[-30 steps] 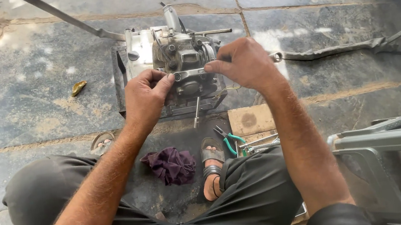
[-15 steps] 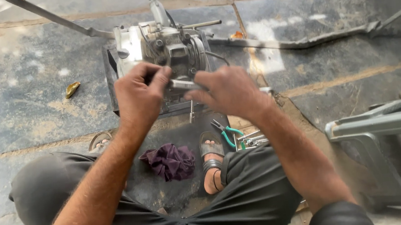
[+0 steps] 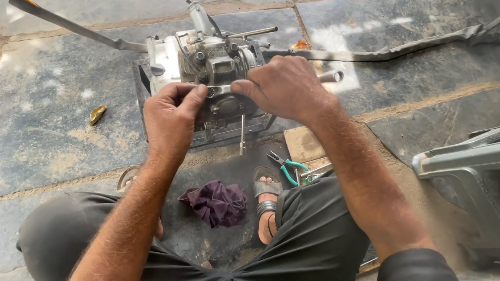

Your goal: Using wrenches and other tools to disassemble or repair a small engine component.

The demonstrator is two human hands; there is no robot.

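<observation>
1. Wrench [image 3: 220, 90] lies level between both sets of fingers, against the front of the engine [image 3: 208, 64].
2. Left hand [image 3: 170, 115] pinches its ring end.
3. Right hand [image 3: 281, 87] is clenched around its shaft.
4. Purple rag [image 3: 216, 203] and green-handled pliers [image 3: 287, 167] lie nearer, below the fingers.

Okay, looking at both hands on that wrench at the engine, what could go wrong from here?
The wrench, gripped by the left hand and right hand, might slip off its fastener, driving knuckles into the engine and its protruding metal parts. The engine sits in a small tray on dusty stone and could shift under force. The pliers lie right beside the sandalled foot, easy to step or kneel on.
</observation>
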